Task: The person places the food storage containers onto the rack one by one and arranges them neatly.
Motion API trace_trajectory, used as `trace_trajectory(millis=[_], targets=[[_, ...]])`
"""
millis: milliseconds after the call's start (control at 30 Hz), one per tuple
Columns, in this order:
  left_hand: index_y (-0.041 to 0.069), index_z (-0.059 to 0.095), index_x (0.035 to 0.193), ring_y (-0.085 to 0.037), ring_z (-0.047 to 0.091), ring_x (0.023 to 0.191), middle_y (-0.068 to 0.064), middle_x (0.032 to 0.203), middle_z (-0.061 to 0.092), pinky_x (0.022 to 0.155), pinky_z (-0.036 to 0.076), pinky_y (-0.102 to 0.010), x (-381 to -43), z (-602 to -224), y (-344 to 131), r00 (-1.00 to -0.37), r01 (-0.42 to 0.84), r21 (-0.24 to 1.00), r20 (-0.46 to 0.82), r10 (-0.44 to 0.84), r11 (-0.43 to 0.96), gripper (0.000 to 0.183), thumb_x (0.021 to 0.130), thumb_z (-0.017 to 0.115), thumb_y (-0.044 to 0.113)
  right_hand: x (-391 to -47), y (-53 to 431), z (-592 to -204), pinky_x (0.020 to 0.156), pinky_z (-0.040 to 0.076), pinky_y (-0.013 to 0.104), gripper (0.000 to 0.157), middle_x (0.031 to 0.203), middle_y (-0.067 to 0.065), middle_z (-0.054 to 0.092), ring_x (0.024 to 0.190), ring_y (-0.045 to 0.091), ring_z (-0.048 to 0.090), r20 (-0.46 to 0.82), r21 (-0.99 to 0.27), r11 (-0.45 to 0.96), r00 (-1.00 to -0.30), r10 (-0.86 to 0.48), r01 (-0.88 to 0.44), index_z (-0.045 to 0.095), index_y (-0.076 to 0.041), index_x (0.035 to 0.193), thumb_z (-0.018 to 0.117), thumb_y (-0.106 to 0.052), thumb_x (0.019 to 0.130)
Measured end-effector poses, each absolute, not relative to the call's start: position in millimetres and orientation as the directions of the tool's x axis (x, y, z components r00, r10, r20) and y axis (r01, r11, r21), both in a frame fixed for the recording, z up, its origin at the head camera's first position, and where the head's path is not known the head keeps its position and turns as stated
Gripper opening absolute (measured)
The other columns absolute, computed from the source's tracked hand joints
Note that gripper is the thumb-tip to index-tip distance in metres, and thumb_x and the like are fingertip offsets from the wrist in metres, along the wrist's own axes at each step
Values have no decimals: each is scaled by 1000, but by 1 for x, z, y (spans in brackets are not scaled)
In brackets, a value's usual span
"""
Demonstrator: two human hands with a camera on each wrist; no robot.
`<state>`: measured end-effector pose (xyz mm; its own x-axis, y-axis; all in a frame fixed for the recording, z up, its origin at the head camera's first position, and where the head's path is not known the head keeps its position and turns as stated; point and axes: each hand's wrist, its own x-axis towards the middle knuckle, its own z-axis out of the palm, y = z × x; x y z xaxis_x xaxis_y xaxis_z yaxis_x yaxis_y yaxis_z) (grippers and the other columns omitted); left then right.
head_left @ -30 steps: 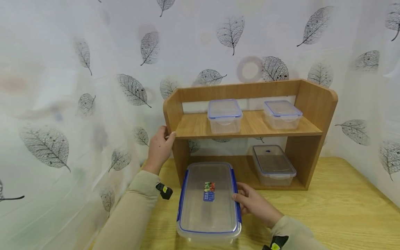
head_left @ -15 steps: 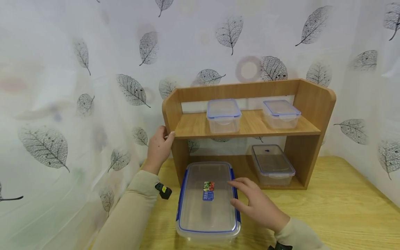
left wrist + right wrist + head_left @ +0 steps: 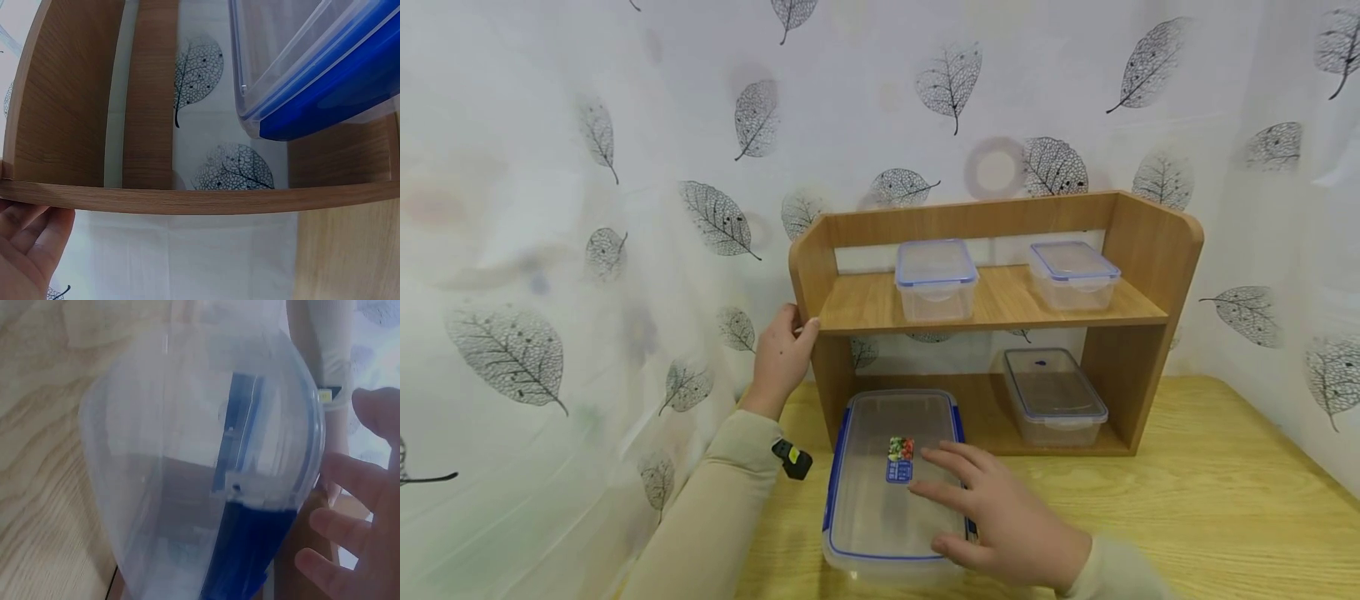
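A large clear food storage box (image 3: 895, 517) with blue side clips stands on the table, its far end at the lower opening of a wooden shelf (image 3: 1000, 322). A small vegetable sticker (image 3: 901, 450) is on its lid. My left hand (image 3: 782, 354) grips the shelf's left side panel; in the left wrist view its fingers (image 3: 50, 237) bend against the panel's edge. Over the right part of the box's lid, my right hand (image 3: 1007, 521) is spread with nothing in its grasp. The right wrist view shows a blue clip (image 3: 250, 550) beside the spread fingers (image 3: 344, 528).
On the upper board sit two smaller clear boxes, one left of centre (image 3: 937, 283) and one at right (image 3: 1075, 275). Another lidded box (image 3: 1054, 396) is on the lower level at right. A leaf-print curtain (image 3: 625, 292) hangs behind and left of the wooden table (image 3: 1225, 467).
My right hand has let go of the box's right edge, risen, and moved left over the lid with its fingers spreading. The left hand and the boxes have stayed put.
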<state>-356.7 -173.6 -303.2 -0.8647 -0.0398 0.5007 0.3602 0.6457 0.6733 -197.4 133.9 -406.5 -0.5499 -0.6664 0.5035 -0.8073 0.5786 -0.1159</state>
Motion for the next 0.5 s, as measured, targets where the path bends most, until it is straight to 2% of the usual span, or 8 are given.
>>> trace_trajectory(millis=[233,367,500], targets=[[8,55,133,-34,63,119,-16,133,63,95,55,-50,-357,-304,-174,-861,361,667,507,-41,652,42,104,52,39,-191,130,-412,103,44,64,61,161,4,35,144,33,36,394,-45,544,-516,-761,-838,47,-37,152,54,-62,97],[9,55,133,-34,63,117,-15,133,63,94,55,-50,-357,-305,-174,-862,356,663,506,-43,658,42,104,52,40,-191,130,-417,101,43,68,63,160,3,38,142,33,39,342,12,499,-466,-816,-866,42,-36,155,54,-61,98],[9,55,132,-34,63,118,-16,132,64,95,54,-51,-358,-305,-174,-859,356,662,509,-47,660,42,104,52,40,-192,130,-419,100,43,68,58,158,2,41,141,31,41,325,45,498,-459,-827,-866,44,-36,153,49,-60,100]])
